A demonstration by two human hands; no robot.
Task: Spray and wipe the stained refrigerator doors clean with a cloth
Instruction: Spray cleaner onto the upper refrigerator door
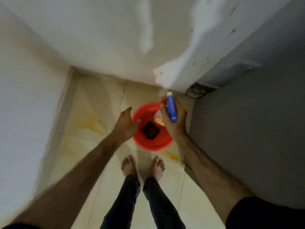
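Observation:
My right hand grips a spray bottle with a blue trigger head and an orange body, held over the right rim of a red bucket. A dark red folded cloth lies at the bottom of the bucket. My left hand hovers at the bucket's left rim, fingers apart, holding nothing. The white refrigerator stands ahead to the right, its face speckled with small reddish stains. Motion blur softens the whole view.
A grey surface fills the right side. A white wall runs along the left. My bare feet stand on cream floor tiles with yellow stains. A dark cable coils on the floor by the refrigerator's foot.

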